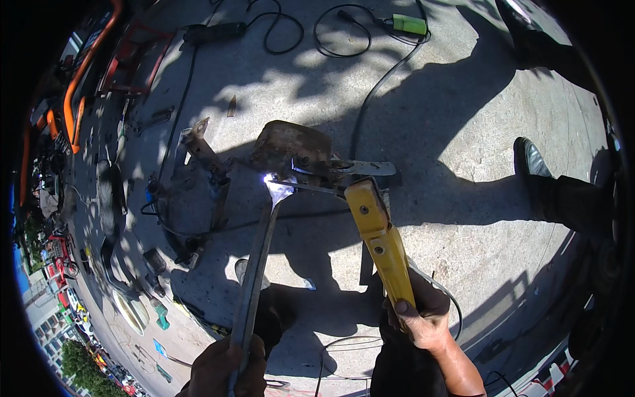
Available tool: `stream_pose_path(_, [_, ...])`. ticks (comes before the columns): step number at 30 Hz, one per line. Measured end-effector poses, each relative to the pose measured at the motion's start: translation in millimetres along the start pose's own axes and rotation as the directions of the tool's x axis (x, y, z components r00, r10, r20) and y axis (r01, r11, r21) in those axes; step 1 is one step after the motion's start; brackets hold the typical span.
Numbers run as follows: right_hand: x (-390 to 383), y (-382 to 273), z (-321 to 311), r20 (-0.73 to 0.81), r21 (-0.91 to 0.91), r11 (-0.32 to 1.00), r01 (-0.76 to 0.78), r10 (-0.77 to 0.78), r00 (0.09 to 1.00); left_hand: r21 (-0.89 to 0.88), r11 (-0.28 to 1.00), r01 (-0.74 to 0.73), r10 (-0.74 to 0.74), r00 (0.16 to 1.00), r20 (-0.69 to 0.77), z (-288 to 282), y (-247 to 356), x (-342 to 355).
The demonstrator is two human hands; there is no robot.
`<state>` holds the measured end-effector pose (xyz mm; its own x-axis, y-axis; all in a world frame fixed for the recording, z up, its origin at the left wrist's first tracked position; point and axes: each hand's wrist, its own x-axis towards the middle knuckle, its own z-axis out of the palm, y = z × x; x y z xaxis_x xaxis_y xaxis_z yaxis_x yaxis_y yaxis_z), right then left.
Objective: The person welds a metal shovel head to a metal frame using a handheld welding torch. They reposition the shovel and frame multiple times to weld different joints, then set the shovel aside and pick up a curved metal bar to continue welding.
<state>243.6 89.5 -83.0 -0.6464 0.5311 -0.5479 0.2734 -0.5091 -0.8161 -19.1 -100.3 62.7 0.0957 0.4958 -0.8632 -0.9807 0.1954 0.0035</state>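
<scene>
My right hand (426, 321) is closed round the yellow handle of a welding electrode holder (380, 241). A thin welding rod (314, 189) reaches left from its jaw to a bright white arc (268, 178). The lower left shows my left hand (228, 367) wrapped round a long flat metal bar (256, 278), whose far end is lit up right beside the arc. Just beyond that end is a rusty metal piece (291, 140) with a curved plate; glare hides whether bar and piece touch. A pale metal strip (370, 167) sticks out of its right side.
A person's dark shoe (532, 157) and legs are at the right. Cables (380, 83) cross the concrete, with a yellow-green connector (409, 24) and a dark power tool (221, 32) at the far side. Metal parts (202, 149), a red frame (135, 59) and orange tubing (76, 99) stand left.
</scene>
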Motion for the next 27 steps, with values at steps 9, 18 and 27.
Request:
stream_pose_path(9, [-1,8,1,-0.025,-0.044,0.998,0.039,-0.040,0.999,0.057,0.998,-0.009,0.011,0.999,-0.038,5,0,0])
stream_pose_path(18, [-3,5,-2,-0.100,0.014,0.995,0.094,-0.092,0.991,0.052,0.999,-0.005,0.008,0.998,-0.059,5,2,-1])
stream_pose_path(27, [0,4,-1,-0.077,0.029,0.998,0.061,-0.059,0.995,0.059,0.998,-0.003,0.007,0.997,-0.072,4,2,-2])
